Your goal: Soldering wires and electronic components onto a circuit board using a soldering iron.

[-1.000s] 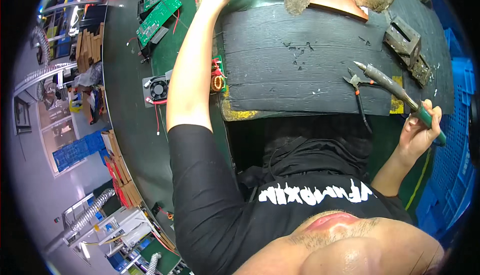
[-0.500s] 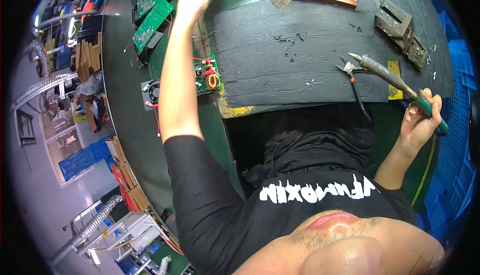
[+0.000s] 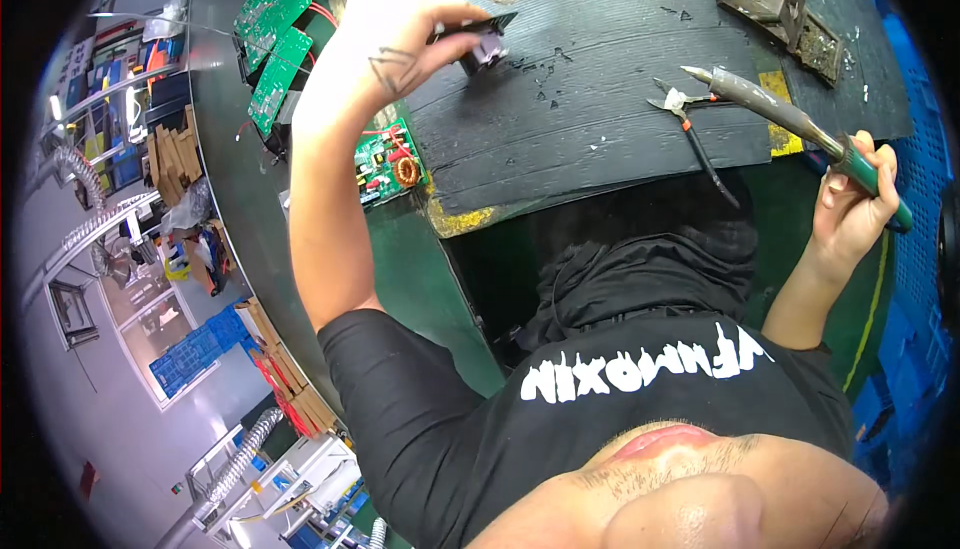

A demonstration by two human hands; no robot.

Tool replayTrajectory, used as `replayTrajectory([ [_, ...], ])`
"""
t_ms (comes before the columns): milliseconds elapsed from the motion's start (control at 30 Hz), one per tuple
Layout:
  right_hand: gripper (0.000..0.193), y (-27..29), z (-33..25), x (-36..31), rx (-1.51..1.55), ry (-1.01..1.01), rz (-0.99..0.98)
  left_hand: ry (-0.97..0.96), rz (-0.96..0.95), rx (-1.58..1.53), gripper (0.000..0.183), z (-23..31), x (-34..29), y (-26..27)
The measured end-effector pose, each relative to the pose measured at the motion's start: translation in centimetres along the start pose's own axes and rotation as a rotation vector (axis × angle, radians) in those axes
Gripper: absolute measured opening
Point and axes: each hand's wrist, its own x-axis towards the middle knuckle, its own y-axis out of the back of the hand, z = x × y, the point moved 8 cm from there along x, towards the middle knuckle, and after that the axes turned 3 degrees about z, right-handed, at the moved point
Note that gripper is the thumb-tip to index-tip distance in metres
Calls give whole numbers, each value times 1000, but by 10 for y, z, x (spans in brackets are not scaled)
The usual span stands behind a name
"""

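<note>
Hanging at upper centre, a small black-and-grey part (image 3: 487, 49) is pinched by the left hand (image 3: 395, 34), now brought from the top edge; both hands are thus occupied, a green-handled metal soldering iron (image 3: 768, 104) being gripped by the right hand (image 3: 852, 204) at right.
</note>
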Motion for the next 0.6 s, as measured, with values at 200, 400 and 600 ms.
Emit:
replayTrajectory([
  [200, 18, 10, -4, -2, 36, -6, -8, 605, 501, -610, 39, -46, -36, -56],
  [400, 18, 12, -4, 4, -32, -16, 45, 505, 584, -509, 63, -57, -48, -64],
  [600, 18, -4, 2, 3, 3, -7, -21, 182, 446, -87, 53, -44, -8, -43],
])
